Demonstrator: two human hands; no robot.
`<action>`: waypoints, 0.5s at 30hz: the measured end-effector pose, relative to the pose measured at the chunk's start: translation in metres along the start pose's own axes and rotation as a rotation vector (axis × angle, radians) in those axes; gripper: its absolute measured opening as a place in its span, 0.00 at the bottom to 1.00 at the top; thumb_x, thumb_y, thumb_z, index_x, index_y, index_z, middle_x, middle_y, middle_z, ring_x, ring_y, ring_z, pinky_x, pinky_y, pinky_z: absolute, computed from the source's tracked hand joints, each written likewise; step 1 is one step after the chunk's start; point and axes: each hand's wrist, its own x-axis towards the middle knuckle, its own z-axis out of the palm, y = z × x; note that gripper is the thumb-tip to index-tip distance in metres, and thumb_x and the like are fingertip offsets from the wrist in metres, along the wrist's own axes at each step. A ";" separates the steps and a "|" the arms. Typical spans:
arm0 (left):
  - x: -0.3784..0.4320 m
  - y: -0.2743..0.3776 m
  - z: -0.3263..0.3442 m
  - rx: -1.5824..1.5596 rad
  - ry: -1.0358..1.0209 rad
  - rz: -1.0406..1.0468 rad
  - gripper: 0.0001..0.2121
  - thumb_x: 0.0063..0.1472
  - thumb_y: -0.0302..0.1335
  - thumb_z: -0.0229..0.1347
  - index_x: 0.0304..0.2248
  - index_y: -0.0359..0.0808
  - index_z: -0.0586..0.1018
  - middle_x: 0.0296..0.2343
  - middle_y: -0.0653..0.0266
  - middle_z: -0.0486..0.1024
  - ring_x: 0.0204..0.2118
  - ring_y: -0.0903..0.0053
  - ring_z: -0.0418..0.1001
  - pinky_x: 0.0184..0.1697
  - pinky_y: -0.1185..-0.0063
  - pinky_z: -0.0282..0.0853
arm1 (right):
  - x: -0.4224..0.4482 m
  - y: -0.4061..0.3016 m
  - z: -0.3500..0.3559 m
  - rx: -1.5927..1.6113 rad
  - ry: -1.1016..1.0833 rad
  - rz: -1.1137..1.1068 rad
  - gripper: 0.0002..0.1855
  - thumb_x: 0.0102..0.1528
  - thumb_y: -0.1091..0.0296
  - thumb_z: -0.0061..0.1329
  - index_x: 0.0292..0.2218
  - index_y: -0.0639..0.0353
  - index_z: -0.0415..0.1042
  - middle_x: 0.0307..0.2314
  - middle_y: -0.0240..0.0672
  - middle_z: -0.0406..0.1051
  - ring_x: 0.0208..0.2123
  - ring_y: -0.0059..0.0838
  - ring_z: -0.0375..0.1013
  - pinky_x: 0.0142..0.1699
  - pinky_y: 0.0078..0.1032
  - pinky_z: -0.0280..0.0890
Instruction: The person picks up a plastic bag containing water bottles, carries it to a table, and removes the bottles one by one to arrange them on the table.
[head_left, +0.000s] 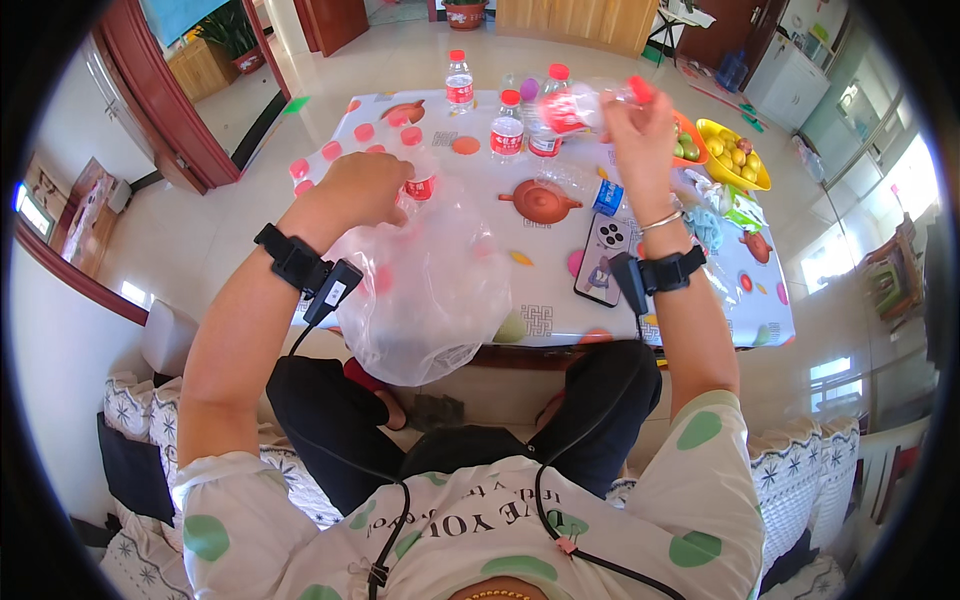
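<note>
My right hand (641, 124) is raised over the far right of the table, its fingers closed on a red-capped plastic bottle (574, 109) that is blurred and tilted on its side. My left hand (367, 187) reaches over a clear plastic bag (427, 285), close to a red-labelled bottle (421, 187); its fingertips are partly hidden, so a grip cannot be told. Several red-capped bottles stand at the left, some seen through the bag. Upright near the far edge are a bottle (460, 88), another bottle (507, 136) and a larger bottle (545, 142). A blue-labelled bottle (606, 196) lies on its side.
A smartphone (602, 259) lies on the patterned tablecloth (536, 300) near my right wrist. Beyond it are an orange bowl (699, 142) of green fruit, a yellow basket (765, 178) of yellow fruit, a blue cloth (705, 227) and a green-and-white packet (742, 210).
</note>
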 end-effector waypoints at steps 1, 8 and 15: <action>-0.007 0.002 -0.002 -0.001 0.027 -0.041 0.20 0.45 0.33 0.64 0.40 0.40 0.80 0.33 0.59 0.78 0.37 0.62 0.77 0.36 0.67 0.71 | -0.014 -0.019 0.015 0.053 -0.069 -0.028 0.26 0.52 0.58 0.60 0.45 0.64 0.67 0.21 0.37 0.73 0.24 0.28 0.75 0.31 0.27 0.68; -0.033 0.002 0.011 -0.027 0.145 -0.097 0.24 0.48 0.35 0.67 0.45 0.38 0.76 0.38 0.58 0.78 0.41 0.59 0.77 0.42 0.66 0.74 | -0.067 -0.082 0.089 -0.062 -0.420 -0.143 0.28 0.51 0.60 0.60 0.48 0.63 0.65 0.23 0.38 0.73 0.21 0.27 0.72 0.30 0.26 0.67; -0.041 -0.001 0.017 0.034 0.064 -0.194 0.23 0.50 0.35 0.66 0.44 0.36 0.77 0.38 0.56 0.78 0.42 0.59 0.78 0.42 0.66 0.74 | -0.079 -0.112 0.105 0.029 -0.333 -0.199 0.28 0.50 0.60 0.60 0.46 0.68 0.65 0.30 0.43 0.73 0.22 0.29 0.70 0.31 0.29 0.67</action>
